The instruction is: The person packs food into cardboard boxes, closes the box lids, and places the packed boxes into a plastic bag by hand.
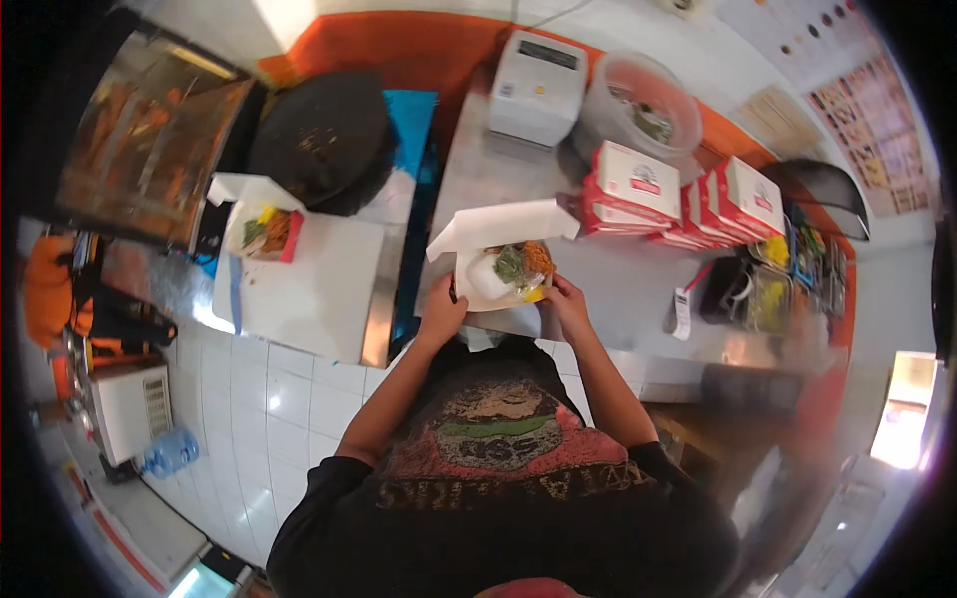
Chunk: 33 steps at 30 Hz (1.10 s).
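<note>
An open white food box (pixel 488 295) with its lid raised at the back lies at the front edge of the metal counter. Inside it are white rice (pixel 487 276), green leaves (pixel 510 267) in clear wrap and orange-brown food (pixel 539 261). My left hand (pixel 443 307) grips the box's near left side, and my right hand (pixel 568 304) grips its near right corner, close to something yellow. The fingertips are partly hidden by the box.
Stacked red and white boxes (pixel 638 186), a clear tub (pixel 646 105) and a white machine (pixel 538 88) stand behind. Another open box (pixel 267 232) and a knife (pixel 235 292) lie on the left counter (pixel 324 289), near a round black block (pixel 321 140). Containers (pixel 770 297) sit at right.
</note>
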Motion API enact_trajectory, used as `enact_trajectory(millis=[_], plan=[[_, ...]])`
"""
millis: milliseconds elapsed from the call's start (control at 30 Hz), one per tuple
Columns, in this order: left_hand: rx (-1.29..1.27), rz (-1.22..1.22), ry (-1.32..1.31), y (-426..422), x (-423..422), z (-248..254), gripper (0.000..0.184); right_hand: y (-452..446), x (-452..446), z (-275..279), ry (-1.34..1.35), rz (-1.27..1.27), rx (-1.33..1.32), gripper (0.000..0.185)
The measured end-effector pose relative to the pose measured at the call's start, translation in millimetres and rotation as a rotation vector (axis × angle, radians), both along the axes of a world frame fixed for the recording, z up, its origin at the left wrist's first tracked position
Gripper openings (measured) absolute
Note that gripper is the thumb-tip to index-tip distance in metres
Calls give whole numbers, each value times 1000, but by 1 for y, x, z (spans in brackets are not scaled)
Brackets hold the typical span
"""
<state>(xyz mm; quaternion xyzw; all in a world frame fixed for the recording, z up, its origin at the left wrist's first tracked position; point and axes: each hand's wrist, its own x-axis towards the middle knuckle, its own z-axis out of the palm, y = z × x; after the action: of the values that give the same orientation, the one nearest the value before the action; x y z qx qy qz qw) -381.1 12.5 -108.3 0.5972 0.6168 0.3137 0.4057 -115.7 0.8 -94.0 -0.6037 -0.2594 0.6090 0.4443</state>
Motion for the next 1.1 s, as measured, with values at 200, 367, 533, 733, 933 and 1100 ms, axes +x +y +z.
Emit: enact_trajectory(millis=[200,367,533,733,933,1100], plan=[[359,-36,120,1,64,52,59,0,43,18,-743,-103,374,44],[340,-91,268,-1,85,55,65,12,47,26,-1083,88,501,19],[304,-113,323,2,83,42,66,25,46,27,-1012,164,438,18],[315,-94,368,4,84,44,62,37,44,29,-1018,213,424,18],[282,4,299,0,86,56,60,42,37,24,-1020,29,329,9],[361,-72,441,4,83,57,53,44,28,20,-1066,-23,349,6]])
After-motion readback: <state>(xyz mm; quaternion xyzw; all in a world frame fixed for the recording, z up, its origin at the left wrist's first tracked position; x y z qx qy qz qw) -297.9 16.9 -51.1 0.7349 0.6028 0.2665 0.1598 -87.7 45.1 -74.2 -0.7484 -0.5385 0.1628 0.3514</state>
